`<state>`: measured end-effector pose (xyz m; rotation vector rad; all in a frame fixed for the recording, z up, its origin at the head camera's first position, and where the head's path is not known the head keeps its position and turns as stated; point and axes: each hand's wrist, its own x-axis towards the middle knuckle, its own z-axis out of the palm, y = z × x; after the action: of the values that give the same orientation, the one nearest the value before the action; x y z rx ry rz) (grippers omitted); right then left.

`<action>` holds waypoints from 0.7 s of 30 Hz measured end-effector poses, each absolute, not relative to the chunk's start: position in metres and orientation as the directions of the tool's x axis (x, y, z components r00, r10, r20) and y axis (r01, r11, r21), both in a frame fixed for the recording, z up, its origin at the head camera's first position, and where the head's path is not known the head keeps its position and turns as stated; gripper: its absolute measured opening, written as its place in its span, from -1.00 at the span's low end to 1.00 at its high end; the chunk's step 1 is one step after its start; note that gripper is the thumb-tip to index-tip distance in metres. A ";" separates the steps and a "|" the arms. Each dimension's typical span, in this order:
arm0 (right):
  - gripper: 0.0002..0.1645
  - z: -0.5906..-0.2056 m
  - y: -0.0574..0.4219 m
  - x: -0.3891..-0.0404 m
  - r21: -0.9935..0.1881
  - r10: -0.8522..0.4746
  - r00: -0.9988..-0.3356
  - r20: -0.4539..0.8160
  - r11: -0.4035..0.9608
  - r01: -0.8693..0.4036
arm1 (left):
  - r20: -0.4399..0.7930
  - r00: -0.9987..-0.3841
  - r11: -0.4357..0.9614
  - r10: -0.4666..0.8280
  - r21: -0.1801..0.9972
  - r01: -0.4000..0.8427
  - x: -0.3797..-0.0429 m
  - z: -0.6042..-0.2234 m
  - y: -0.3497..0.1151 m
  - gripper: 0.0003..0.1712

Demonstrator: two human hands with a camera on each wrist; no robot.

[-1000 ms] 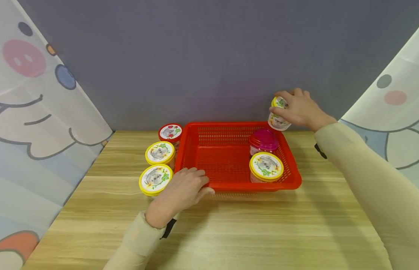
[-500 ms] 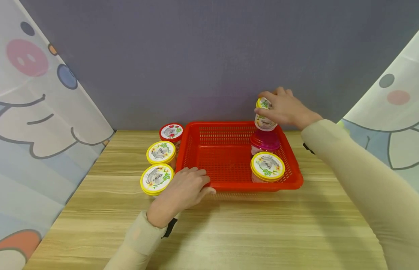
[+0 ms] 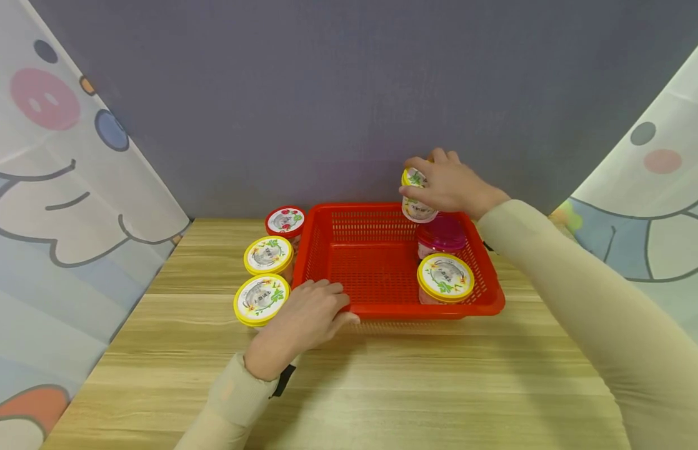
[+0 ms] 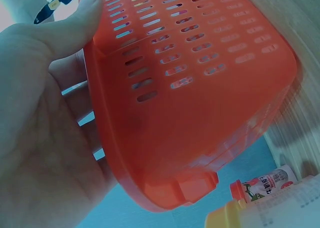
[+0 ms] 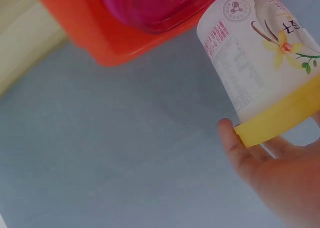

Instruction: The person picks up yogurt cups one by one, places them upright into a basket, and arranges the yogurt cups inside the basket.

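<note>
My right hand [image 3: 452, 186] grips a white paper tub with a yellow lid [image 3: 417, 209] by its lid end, holding it above the back edge of the red plastic basket [image 3: 377, 309]. In the right wrist view, the tub [image 5: 260, 52] shows a vanilla flower print, with fingers curled round the yellow lid. At the basket's front left corner my left hand [image 3: 309, 315] holds the rim, thumb outside and fingers over it, as the left wrist view of the basket [image 4: 210, 107] shows. Inside, on the right, sit a magenta-lidded container [image 3: 440, 234] and a yellow-lidded tub [image 3: 445, 278].
Left of the basket stand a red-lidded tub [image 3: 285, 221] and two yellow-lidded tubs, one behind [image 3: 268, 255] and one nearer [image 3: 261, 300], close to my left hand. A grey wall [image 3: 349, 100] rises behind the wooden table [image 3: 416, 387].
My right hand has carried the yellow-lidded tub leftward, from beyond the basket's back right corner, past the magenta lid, to over the back edge. My left hand has stayed on the rim.
</note>
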<state>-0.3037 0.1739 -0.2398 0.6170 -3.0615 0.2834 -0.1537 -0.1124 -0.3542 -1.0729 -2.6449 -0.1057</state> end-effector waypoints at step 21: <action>-0.19 -0.262 0.139 -0.303 -0.156 -0.460 -0.888 0.026 0.875 -0.458 | 0.283 -0.690 0.726 0.666 -0.035 0.687 -0.154 -0.356 -0.108 -0.61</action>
<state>-0.3030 0.1393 -0.2622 0.7469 -3.0533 0.2491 -0.1542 -0.1078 -0.3559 -1.0644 -2.6545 -0.1072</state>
